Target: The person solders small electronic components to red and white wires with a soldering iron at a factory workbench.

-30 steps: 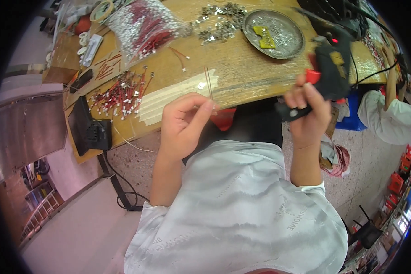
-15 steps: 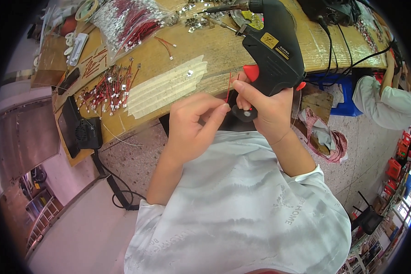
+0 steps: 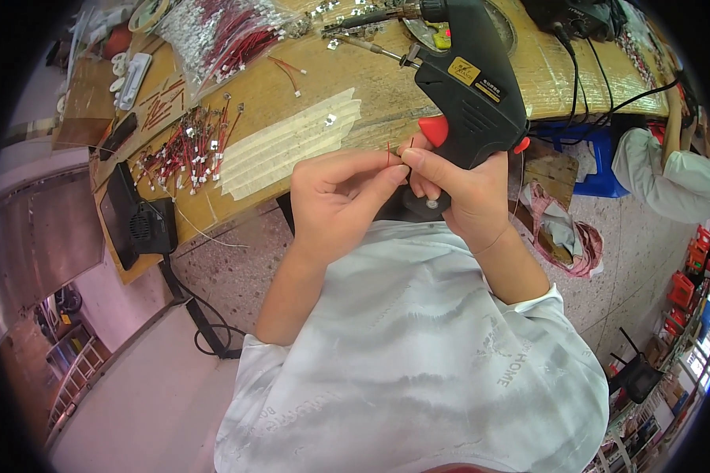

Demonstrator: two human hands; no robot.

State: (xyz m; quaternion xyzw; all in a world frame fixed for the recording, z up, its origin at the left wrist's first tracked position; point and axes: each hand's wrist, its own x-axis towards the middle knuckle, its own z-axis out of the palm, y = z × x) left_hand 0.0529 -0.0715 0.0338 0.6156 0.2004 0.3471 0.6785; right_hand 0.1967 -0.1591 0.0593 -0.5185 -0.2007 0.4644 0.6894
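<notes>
Head view: a wooden table [image 3: 371, 75] spreads beyond both hands, with pale tape strips [image 3: 284, 146] lying just ahead of the left hand [image 3: 331, 193]. Left of that hand, a heap of red wires with white plugs [image 3: 197, 150] rests on the wood, and a black box with a round grille [image 3: 140, 226] stands at the table's corner. Farther beyond the left hand lies a clear bag [image 3: 221, 35] full of similar wires. A metal dish [image 3: 503, 27], partly hidden, sits beyond the right hand [image 3: 469, 185]. To the right of that hand, well apart, are a blue stool [image 3: 596, 169], another person's pale sleeve [image 3: 663, 173] and a pink cloth [image 3: 585, 246] on the speckled floor [image 3: 631, 236].

Both forearms reach up from below, bent inward so that the hands meet near the table's front edge. The left hand is narrowed to a pinch, thumb against forefinger, on a thin red wire [image 3: 388, 150] that stands up between the fingertips. The right hand curls round the handle of a black soldering gun [image 3: 477, 87], whose tip points left, beyond the left hand. Its thumb and forefinger close beside a second red wire end [image 3: 412, 143]; whether they grip it, I cannot tell.
</notes>
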